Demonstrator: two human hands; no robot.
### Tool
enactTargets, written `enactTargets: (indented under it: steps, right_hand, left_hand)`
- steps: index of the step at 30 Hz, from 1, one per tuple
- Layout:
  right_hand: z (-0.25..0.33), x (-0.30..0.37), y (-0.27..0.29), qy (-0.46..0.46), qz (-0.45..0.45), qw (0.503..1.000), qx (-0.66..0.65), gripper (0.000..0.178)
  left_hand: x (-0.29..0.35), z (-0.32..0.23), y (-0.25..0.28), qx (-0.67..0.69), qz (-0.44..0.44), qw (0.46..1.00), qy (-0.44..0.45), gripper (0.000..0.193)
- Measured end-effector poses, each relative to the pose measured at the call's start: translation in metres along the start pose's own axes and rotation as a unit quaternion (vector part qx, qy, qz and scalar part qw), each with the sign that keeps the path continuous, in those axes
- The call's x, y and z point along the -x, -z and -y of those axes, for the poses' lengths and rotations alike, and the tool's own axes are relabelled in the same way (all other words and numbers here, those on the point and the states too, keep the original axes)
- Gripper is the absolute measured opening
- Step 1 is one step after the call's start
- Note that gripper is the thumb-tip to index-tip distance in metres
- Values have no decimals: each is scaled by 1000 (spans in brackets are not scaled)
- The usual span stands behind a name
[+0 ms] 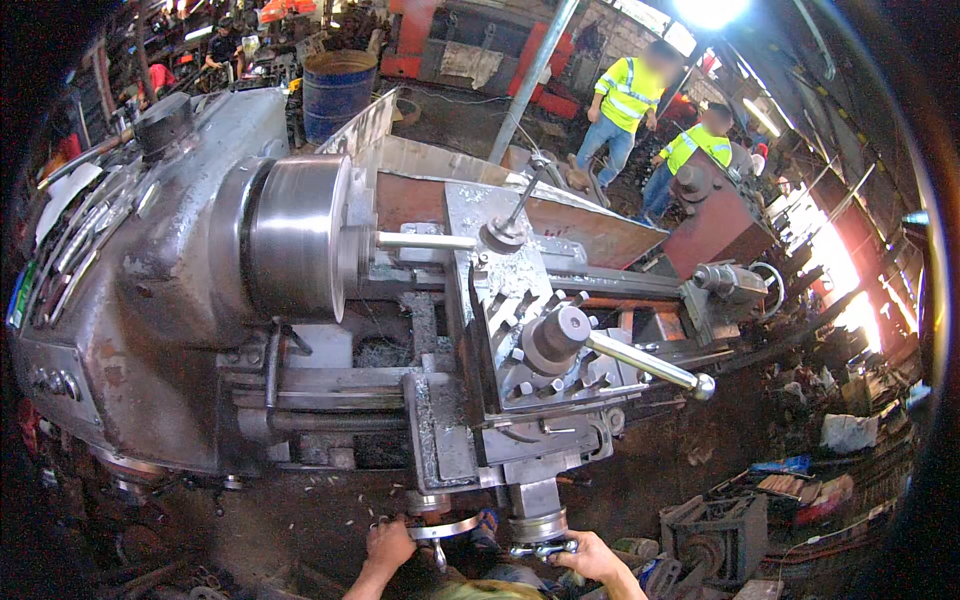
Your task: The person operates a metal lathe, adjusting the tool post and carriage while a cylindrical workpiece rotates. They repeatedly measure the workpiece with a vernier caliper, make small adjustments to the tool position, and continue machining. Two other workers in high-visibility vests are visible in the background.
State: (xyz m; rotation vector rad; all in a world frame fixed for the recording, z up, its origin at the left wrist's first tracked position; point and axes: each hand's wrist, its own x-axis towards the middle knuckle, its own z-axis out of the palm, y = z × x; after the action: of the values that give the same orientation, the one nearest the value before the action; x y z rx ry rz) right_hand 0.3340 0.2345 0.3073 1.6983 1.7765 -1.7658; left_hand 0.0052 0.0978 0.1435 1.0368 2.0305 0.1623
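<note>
I stand at a large metal lathe. My left hand (390, 546) is closed round the left side of a handwheel (445, 528) with a small upright grip. To its right, my right hand (590, 556) has its fingers curled on a ball-ended crank handle (545, 549) below the carriage. Above the hands sits the tool post (556, 340), ringed with square-headed bolts, with a long ball-ended lever (655, 367) pointing right. At the left a shiny round chuck (300, 238) faces a slim bright bar (425, 240) that reaches to the carriage. Metal chips lie on the carriage.
The tailstock (725, 285) stands at the bed's right end. A sheet-metal guard (440, 165) and a blue drum (338, 95) are behind the lathe. Two people in yellow vests, one standing person (625, 100), are at the far right. Machine parts (715, 535) clutter the lower right floor.
</note>
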Motion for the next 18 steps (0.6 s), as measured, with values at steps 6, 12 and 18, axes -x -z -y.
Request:
enactTargets:
  steps: [6, 12, 18]
  right_hand:
    - [-55, -51, -8, 26, 21, 999, -22, 34]
    - [14, -16, -84, -9, 83, 996, -19, 18]
    - [22, 46, -12, -57, -21, 998, -20, 31]
  left_hand:
    - [-18, 33, -5, 140, -21, 989, -36, 34]
    - [-19, 36, -15, 44, 3, 998, 34, 35]
    - [-9, 25, -5, 23, -43, 998, 29, 30]
